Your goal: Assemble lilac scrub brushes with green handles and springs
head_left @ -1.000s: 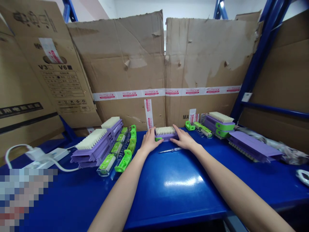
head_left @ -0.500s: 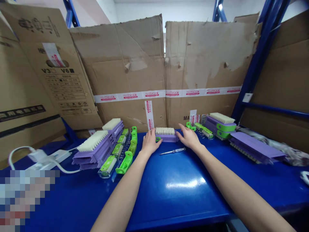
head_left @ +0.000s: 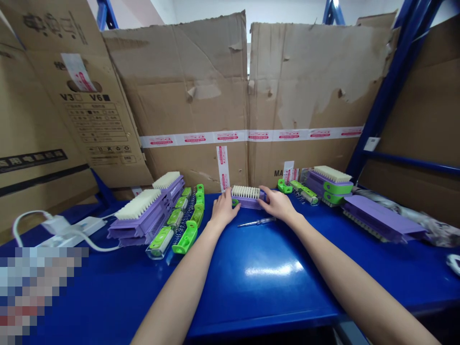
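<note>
A purple brush head (head_left: 247, 203) with rows of cream bristles on top sits at the back of the blue table, against the cardboard. My left hand (head_left: 224, 209) grips its left end, the thumb by a small green part (head_left: 235, 202). On its right end, my right hand (head_left: 276, 202) has its thumb and fingers closed round the purple body. Just in front of the brush head lies a slim screwdriver (head_left: 257, 222) with a clear handle, touched by neither hand.
To the left stand stacked purple brush heads (head_left: 138, 215), clear-and-green blocks (head_left: 160, 242), springs (head_left: 185, 218) and green end caps (head_left: 186, 237). A white power strip (head_left: 77, 232) lies further left. More brush heads (head_left: 332, 184) and a purple piece (head_left: 383, 215) are on the right. Cardboard (head_left: 187, 105) walls the back.
My right hand has moved left and closed on the right end of the brush head. My left hand stays at the other end. The view has shifted slightly.
</note>
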Tool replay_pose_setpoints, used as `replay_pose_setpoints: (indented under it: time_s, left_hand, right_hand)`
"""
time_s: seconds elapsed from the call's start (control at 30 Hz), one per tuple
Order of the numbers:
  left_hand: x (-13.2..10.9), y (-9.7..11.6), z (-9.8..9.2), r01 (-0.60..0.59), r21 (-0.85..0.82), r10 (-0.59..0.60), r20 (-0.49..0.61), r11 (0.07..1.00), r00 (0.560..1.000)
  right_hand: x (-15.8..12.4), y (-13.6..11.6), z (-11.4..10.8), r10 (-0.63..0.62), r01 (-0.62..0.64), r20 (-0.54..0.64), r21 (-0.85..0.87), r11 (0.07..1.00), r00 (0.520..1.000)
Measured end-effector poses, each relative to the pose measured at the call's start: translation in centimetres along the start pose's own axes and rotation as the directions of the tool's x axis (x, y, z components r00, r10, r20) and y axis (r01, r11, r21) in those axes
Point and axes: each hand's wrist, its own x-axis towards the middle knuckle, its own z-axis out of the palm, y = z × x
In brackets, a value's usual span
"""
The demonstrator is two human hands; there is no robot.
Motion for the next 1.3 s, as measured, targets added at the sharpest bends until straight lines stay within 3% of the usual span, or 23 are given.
replay_pose_setpoints:
  time_s: [0.5, 1.3]
  left_hand:
    - [-0.16, 0.36, -0.34, -0.020, 0.066, 0.020, -0.007, 0.998, 1.000]
    - [-0.23, 0.03, -0.76, -0.097, 0.091, 0.096, 0.017, 0.991, 0.995]
  right_hand:
    - [0.15, 0.32, 0.02, 0.029, -0.026, 0.086, -0.037, 0.999, 0.996]
    - [0.03, 0.72, -0.17, 0.114, -0.108, 0.076, -0.088, 0.990, 0.991]
